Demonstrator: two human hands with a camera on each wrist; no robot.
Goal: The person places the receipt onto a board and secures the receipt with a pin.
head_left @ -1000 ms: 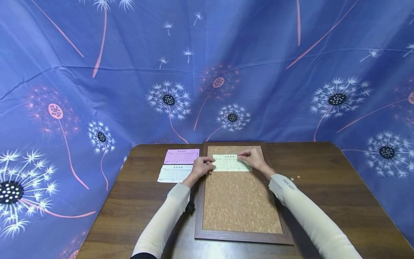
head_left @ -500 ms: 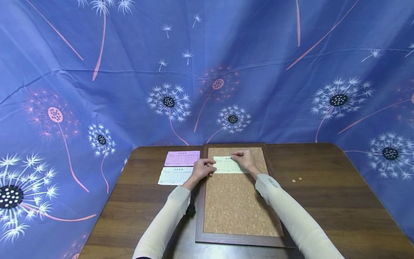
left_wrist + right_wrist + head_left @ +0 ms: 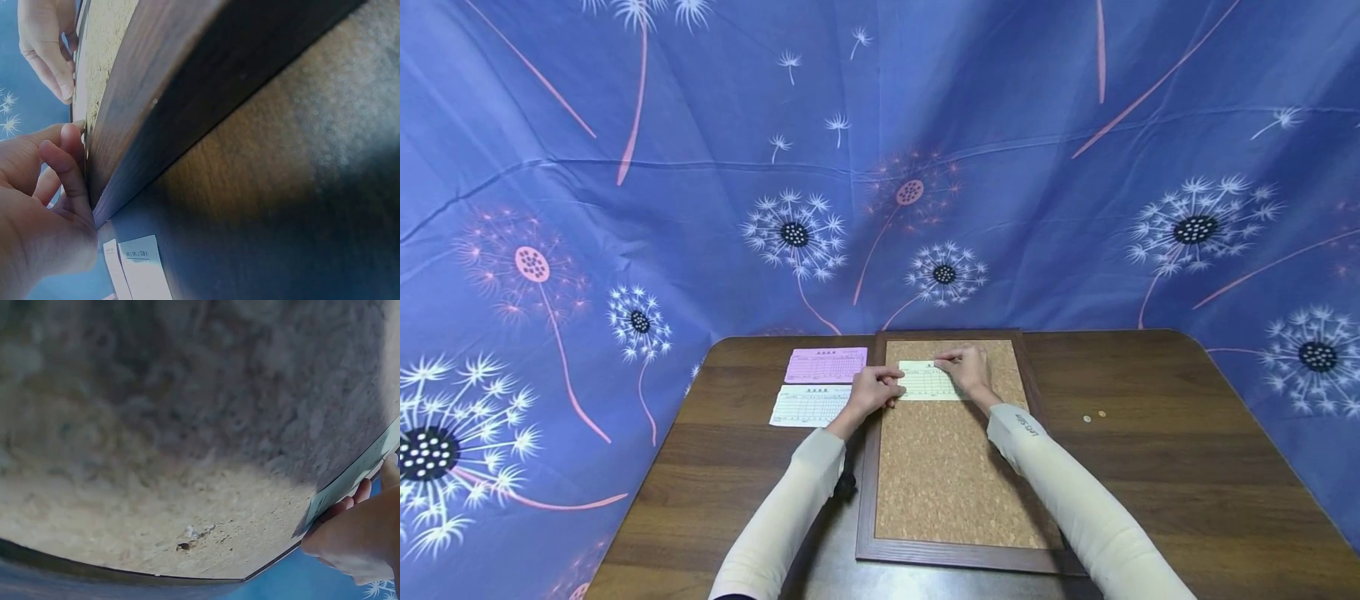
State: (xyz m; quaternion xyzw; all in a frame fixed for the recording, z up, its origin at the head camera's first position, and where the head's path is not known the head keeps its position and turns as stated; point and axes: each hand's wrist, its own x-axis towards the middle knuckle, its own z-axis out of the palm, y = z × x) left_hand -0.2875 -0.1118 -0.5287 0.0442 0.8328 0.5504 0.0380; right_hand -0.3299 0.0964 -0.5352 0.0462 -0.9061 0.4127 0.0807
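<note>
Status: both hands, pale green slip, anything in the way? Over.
Left hand at left edge of pale green slip, right hand at its top edge.
Slip on upper part of corkboard.
No obstruction seen; right hand hides slip's right end.

The right hand point(image 3: 967, 368) partly hides the green slip point(image 3: 923, 383). Two possibly round specks point(image 3: 1087, 418) toward the tabletop's point(image 3: 1172, 483) right edge are unidentifiable.

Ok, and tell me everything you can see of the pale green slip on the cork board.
The pale green slip looks like a thin paper form: oblong, with a heading along the top and a ruled grid below, print too small to read. It lies crosswise and nearly flat on the upper part of the cork board. The left hand touches its left edge; the right hand is at its top edge, hiding its right end.
</note>
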